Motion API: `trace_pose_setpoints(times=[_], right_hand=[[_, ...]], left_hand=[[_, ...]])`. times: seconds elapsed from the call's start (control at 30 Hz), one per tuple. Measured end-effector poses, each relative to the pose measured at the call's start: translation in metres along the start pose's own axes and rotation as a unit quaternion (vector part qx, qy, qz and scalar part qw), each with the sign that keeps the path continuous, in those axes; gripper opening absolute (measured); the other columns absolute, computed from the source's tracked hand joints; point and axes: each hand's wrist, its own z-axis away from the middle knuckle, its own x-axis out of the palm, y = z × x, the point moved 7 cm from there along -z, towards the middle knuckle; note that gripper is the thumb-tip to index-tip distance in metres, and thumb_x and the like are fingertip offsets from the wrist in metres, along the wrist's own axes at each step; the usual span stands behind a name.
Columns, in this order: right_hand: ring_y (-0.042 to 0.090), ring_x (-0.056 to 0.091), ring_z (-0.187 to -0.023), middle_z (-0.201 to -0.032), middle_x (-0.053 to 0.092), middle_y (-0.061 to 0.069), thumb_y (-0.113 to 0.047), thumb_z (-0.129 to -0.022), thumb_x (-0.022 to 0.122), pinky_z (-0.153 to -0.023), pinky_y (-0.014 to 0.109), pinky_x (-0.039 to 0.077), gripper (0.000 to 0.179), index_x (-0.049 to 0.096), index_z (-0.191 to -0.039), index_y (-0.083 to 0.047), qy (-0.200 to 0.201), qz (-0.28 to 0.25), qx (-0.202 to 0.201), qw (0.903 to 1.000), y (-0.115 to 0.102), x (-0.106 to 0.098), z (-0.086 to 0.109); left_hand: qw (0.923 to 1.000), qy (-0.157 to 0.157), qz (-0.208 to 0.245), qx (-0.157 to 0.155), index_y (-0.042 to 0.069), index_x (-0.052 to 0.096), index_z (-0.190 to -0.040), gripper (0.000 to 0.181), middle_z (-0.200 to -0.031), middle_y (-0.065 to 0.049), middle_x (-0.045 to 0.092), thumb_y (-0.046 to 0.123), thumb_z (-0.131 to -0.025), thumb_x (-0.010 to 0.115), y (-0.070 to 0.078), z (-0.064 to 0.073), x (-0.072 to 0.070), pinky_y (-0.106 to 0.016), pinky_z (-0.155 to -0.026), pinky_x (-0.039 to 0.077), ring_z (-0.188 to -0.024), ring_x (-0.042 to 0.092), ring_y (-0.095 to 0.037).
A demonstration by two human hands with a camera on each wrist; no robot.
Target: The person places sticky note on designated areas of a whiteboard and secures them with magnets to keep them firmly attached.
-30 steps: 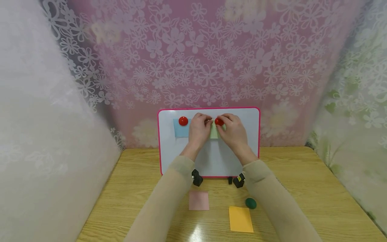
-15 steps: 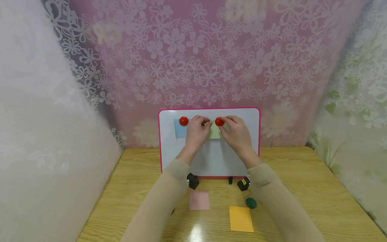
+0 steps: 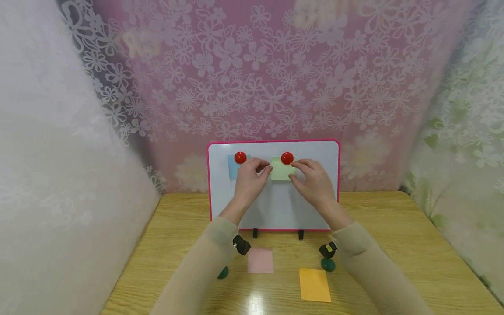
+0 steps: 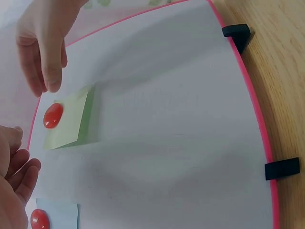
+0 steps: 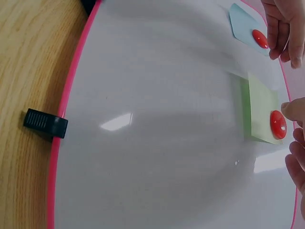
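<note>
Pinning of paper notes to a whiteboard (image 3: pixel 273 214) standing on a wooden table (image 3: pixel 393 227). The pale green note (image 3: pixel 280 174) hangs near the whiteboard's top edge, slightly right of middle, beneath a glossy red dome magnet (image 3: pixel 287 158); the wrist views show its lower edge standing off the surface. A light blue note (image 3: pixel 232 168) hangs towards the top left corner under a second red magnet (image 3: pixel 240 157). The right hand (image 3: pixel 316 183) is empty, thumb and forefinger parted moderately, tips just beside the magnet and the pale green note's right side. The left hand (image 3: pixel 249 180) also appears empty, its fingers bent and the gap to the thumb narrow; in the head view it covers part of the light blue note, and in the left wrist view it is apart from the pale green note. The step in hand is judged to be the close of the second pinning. On the table, before the whiteboard's bottom edge, lie a pink note (image 3: pixel 260 260) and, farther right and nearer the person, an orange note (image 3: pixel 314 285). Two dark green magnets lie by the sleeves, one (image 3: pixel 222 273) partly hidden by the left sleeve (image 3: pixel 197 267), the other (image 3: pixel 328 264) off the orange note's far right corner. Any further pinning would call for lowering both hands and pinching a loose note by its edge.
</note>
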Motion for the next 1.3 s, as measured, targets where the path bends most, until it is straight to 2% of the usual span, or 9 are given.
trace_pose_setpoints(times=[0.3,0.53,0.77,1.07,1.3], right_hand=[[0.036,0.066,-0.112,-0.117,0.073,0.013,-0.012,-0.088,0.089,-0.095,0.053,0.057,0.036,0.078,-0.121,-0.003,-0.017,-0.016,0.007,0.9997,0.003,-0.008,0.023],[0.036,0.067,-0.111,-0.116,0.073,0.014,-0.012,-0.087,0.091,-0.093,0.054,0.059,0.037,0.078,-0.121,-0.003,-0.019,-0.022,0.001,0.9996,0.009,-0.012,0.037],[0.037,0.068,-0.107,-0.114,0.074,0.015,-0.009,-0.086,0.091,-0.091,0.056,0.059,0.036,0.078,-0.119,-0.002,-0.015,-0.026,-0.008,0.9995,0.01,-0.014,0.047],[0.037,0.07,-0.105,-0.112,0.075,0.015,-0.007,-0.082,0.093,-0.086,0.054,0.062,0.038,0.079,-0.117,-0.001,-0.03,-0.03,-0.01,0.999,0.012,-0.012,0.061],[0.036,0.069,-0.103,-0.109,0.075,0.015,-0.002,-0.079,0.094,-0.083,0.053,0.062,0.039,0.079,-0.115,0.0,-0.04,-0.037,-0.02,0.9983,0.012,-0.012,0.075]], left_hand=[[0.9997,-0.003,0.014,0.021,0.006,0.081,-0.106,0.012,-0.103,-0.004,0.077,0.016,-0.099,0.08,-0.009,0.028,-0.016,-0.036,-0.086,0.06,-0.096,0.07,-0.021],[0.9989,-0.017,0.01,0.042,0.005,0.081,-0.105,0.012,-0.102,-0.004,0.077,0.015,-0.098,0.081,-0.016,0.045,-0.018,-0.039,-0.084,0.061,-0.093,0.07,-0.022],[0.9984,-0.034,0.006,0.044,0.008,0.081,-0.104,0.009,-0.1,-0.001,0.076,0.015,-0.098,0.081,-0.024,0.061,-0.016,-0.035,-0.084,0.061,-0.092,0.07,-0.017],[0.9972,-0.049,0.021,0.053,0.007,0.081,-0.104,0.009,-0.099,-0.002,0.076,0.013,-0.097,0.082,-0.029,0.08,-0.013,-0.037,-0.082,0.061,-0.09,0.07,-0.019],[0.9961,-0.068,0.02,0.053,0.008,0.08,-0.102,0.007,-0.098,-0.001,0.076,0.012,-0.097,0.082,-0.034,0.094,-0.011,-0.032,-0.082,0.061,-0.089,0.07,-0.015]])
